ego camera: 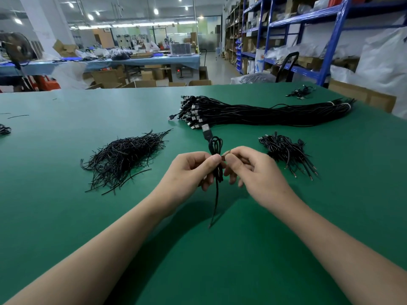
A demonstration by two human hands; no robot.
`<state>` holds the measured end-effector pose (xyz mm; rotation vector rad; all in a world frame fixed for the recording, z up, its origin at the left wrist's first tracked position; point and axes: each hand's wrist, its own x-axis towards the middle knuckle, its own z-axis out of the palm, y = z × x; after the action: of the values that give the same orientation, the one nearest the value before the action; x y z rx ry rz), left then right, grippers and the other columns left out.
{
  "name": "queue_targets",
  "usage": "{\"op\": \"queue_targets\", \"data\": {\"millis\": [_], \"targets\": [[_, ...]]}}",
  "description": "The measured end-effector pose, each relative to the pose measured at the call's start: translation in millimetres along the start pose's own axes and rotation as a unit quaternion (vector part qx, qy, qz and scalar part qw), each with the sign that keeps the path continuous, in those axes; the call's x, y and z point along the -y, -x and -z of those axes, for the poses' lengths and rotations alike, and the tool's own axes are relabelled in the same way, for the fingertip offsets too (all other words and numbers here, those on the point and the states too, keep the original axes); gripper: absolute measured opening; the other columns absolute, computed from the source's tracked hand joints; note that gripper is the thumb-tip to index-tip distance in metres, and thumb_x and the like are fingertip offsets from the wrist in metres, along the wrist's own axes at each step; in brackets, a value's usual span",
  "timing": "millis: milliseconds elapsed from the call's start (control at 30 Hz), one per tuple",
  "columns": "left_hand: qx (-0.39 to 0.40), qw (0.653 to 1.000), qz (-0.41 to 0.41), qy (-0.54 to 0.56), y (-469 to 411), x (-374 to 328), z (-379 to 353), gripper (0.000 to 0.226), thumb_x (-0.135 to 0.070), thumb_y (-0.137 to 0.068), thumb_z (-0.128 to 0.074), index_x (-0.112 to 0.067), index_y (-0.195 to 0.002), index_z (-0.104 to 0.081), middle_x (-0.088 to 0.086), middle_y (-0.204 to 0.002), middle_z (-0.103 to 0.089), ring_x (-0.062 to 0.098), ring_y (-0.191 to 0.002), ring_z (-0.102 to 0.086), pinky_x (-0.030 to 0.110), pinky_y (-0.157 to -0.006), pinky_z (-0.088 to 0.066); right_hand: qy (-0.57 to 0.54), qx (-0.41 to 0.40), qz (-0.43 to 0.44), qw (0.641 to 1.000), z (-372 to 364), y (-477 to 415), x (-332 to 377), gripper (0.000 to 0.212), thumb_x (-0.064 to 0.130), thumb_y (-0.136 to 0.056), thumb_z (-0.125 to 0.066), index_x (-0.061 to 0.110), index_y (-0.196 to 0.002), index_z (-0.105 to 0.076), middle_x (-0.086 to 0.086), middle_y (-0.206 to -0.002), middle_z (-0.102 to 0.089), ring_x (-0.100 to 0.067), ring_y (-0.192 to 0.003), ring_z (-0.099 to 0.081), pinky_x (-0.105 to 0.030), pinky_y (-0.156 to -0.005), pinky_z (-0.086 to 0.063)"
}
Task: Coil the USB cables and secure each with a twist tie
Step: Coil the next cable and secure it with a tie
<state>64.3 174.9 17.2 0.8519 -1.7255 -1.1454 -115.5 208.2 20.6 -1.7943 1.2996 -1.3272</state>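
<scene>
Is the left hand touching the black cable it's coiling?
Touching. The head view shows the left hand with its thumb and fingers pinched around the coiled cable.

No legible text anywhere. Boxes and bags on the blue shelving at right: labels too small/blurred to read. White bag w/ blue print on the lower shelf: marks there, unreadable. Cardboard boxes in the bkgd: no print made out. USB plugs in the cable bundle on the worktop: no markings discernible.
</scene>
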Motion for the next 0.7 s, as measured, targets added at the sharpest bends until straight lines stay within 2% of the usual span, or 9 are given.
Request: {"op": "queue_targets", "data": {"millis": [100, 167, 233, 300, 367, 467, 533, 600, 700], "targets": [[-0.055, 0.998, 0.006, 0.039, -2, 0, -2, 0.032, -0.048, -0.089, -0.062, -0.021, -0.087, -0.08, -0.007, -0.059, -0.05, 0.006, -0.054, -0.042, 0.012, -0.054, -0.036, -0.007, 0.058, -0.042, 0.997, -5, 2, -3, 0.043, 0.06, -0.093, -0.046, 0.023, -0.102, -0.068, 0.008, -0.084, -0.074, -0.007, -0.066, -0.068, -0.026, -0.06, -0.052], [-0.078, 0.996, 0.006, 0.047, -3, 2, -2, 0.034, -0.048, -0.089, -0.062, -0.019, -0.09, -0.08, -0.014, -0.058, -0.048, 0.002, -0.055, -0.041, 0.01, -0.053, -0.035, 0.025, 0.085, -0.036, 0.995, -11, 3, -5, 0.037, 0.053, -0.098, -0.051, 0.022, -0.096, -0.07, 0.007, -0.084, -0.076, -0.001, -0.061, -0.063, -0.024, -0.061, -0.049], [-0.078, 0.996, 0.006, 0.051, -3, 5, -3, 0.031, -0.042, -0.095, -0.062, -0.015, -0.092, -0.079, -0.018, -0.055, -0.053, -0.003, -0.052, -0.047, 0.006, -0.053, -0.037, 0.011, 0.09, -0.032, 0.995, -15, 3, -4, 0.029, 0.04, -0.101, -0.056, 0.017, -0.092, -0.071, 0.0, -0.081, -0.076, -0.006, -0.062, -0.065, -0.019, -0.06, -0.045], [-0.073, 0.996, 0.014, 0.043, -3, 7, -4, 0.04, -0.047, -0.096, -0.063, -0.01, -0.095, -0.077, -0.015, -0.058, -0.053, -0.001, -0.053, -0.044, 0.011, -0.054, -0.036, -0.028, 0.078, -0.038, 0.996, -14, 2, -3, 0.03, 0.033, -0.104, -0.054, 0.014, -0.087, -0.07, -0.004, -0.072, -0.074, -0.012, -0.057, -0.063, -0.015, -0.055, -0.042], [-0.071, 0.996, 0.035, 0.027, -3, 9, -4, 0.049, -0.059, -0.093, -0.059, -0.013, -0.098, -0.077, -0.005, -0.066, -0.05, 0.008, -0.057, -0.036, 0.021, -0.055, -0.032, -0.025, 0.053, -0.045, 0.997, -8, 1, -1, 0.033, 0.034, -0.104, -0.052, 0.016, -0.082, -0.068, -0.003, -0.066, -0.071, -0.011, -0.051, -0.057, -0.016, -0.052, -0.041], [-0.048, 0.998, 0.035, -0.012, -3, 14, -2, 0.031, -0.051, -0.102, -0.051, -0.035, -0.108, -0.077, -0.009, -0.073, -0.057, 0.01, -0.062, -0.04, 0.024, -0.059, -0.035, 0.086, 0.007, -0.038, 0.995, 5, -3, 2, 0.032, 0.035, -0.103, -0.052, 0.022, -0.077, -0.067, 0.001, -0.062, -0.069, -0.008, -0.047, -0.054, -0.024, -0.051, -0.045], [-0.03, 0.998, 0.031, -0.055, -1, 17, -1, 0.03, -0.048, -0.104, -0.047, -0.04, -0.107, -0.075, -0.012, -0.075, -0.06, 0.012, -0.065, -0.043, 0.03, -0.062, -0.037, 0.183, -0.022, -0.042, 0.982, 20, -13, 6, 0.034, 0.039, -0.101, -0.052, 0.024, -0.074, -0.066, 0.002, -0.06, -0.067, -0.01, -0.046, -0.055, -0.034, -0.054, -0.049], [-0.014, 0.997, 0.033, -0.068, 1, 18, -1, 0.032, -0.05, -0.102, -0.044, -0.041, -0.105, -0.075, -0.012, -0.075, -0.062, 0.012, -0.065, -0.044, 0.028, -0.061, -0.037, 0.286, -0.056, -0.055, 0.955, 41, -30, 6, 0.037, 0.044, -0.101, -0.05, 0.025, -0.072, -0.065, 0.001, -0.056, -0.064, -0.015, -0.049, -0.058, -0.036, -0.056, -0.05], [0.001, 0.996, 0.033, -0.077, 1, 18, -2, 0.033, -0.049, -0.103, -0.043, -0.04, -0.103, -0.074, -0.012, -0.075, -0.063, 0.01, -0.064, -0.047, 0.024, -0.059, -0.038, 0.433, -0.086, -0.084, 0.893, 73, -56, 1, 0.045, 0.046, -0.103, -0.046, 0.018, -0.071, -0.064, -0.001, -0.057, -0.06, -0.023, -0.055, -0.059, -0.031, -0.052, -0.045]]}}
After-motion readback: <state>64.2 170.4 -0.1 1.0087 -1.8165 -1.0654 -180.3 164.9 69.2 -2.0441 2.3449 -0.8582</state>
